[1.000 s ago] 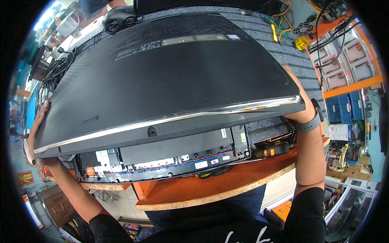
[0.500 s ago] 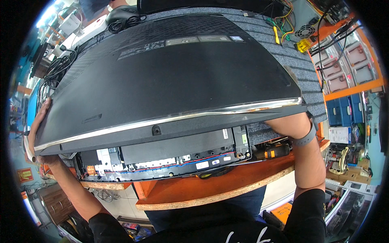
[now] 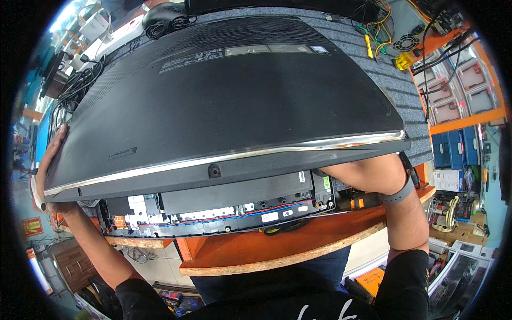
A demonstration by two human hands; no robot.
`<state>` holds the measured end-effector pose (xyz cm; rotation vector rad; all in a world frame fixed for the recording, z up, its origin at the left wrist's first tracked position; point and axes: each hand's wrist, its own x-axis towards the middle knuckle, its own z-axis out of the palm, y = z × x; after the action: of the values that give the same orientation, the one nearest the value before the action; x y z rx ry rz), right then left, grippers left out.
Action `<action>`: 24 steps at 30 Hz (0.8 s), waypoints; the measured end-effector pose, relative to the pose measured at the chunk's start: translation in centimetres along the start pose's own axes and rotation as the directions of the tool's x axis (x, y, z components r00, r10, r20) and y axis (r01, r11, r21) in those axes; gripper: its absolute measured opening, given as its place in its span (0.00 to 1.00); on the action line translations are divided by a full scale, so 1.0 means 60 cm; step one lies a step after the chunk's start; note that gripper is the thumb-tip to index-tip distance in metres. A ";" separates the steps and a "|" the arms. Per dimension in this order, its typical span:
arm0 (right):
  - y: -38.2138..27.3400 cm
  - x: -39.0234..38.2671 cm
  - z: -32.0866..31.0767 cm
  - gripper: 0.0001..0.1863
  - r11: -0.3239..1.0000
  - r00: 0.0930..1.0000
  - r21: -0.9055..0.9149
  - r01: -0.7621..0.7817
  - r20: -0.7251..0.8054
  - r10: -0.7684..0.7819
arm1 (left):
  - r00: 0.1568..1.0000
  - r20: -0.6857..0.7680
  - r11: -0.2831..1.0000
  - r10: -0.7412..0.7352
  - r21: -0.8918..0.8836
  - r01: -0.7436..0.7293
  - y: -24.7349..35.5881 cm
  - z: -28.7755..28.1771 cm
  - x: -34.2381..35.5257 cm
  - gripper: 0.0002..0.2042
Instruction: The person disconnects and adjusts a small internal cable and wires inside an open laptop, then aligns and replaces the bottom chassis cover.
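Left hand (image 3: 52, 150) grips the left edge of a black bottom cover (image 3: 229, 106), fingers curled partway shut. Right hand (image 3: 365, 173) reaches beneath its right side (fingers hidden, so I cannot tell how open they are or what they hold). Tilted, the cover hangs above 1 opened laptop base (image 3: 229, 186) lying at the front of the desk (image 3: 368, 217).

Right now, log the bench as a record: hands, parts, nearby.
left hand: grips left edge of black cover
right hand: under cover's right side, fingers hidden
cover: held tilted, near edge raised over open laptop
laptop interior: exposed along near side
nearby: black mouse, far left; small fan, far right
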<state>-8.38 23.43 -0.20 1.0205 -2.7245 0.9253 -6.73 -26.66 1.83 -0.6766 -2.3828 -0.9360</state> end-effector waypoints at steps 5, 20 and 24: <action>-0.005 0.001 -0.003 0.12 0.998 0.997 -0.010 -0.067 0.026 0.067 | 1.000 0.007 1.000 0.000 0.025 0.000 -0.003 -0.003 -0.003 0.52; -0.039 0.012 0.001 0.07 0.978 0.994 -0.180 -0.108 -0.020 0.106 | 0.999 0.028 1.000 0.018 0.003 -0.018 -0.003 -0.005 0.001 0.52; -0.036 0.010 0.004 0.07 0.981 0.995 -0.174 -0.089 -0.054 0.080 | 1.000 0.021 1.000 0.012 0.022 -0.013 0.003 0.000 0.002 0.52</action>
<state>-7.49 21.68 0.86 0.8473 -2.7701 0.6941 -6.74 -26.54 2.00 -0.6952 -2.4009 -0.9005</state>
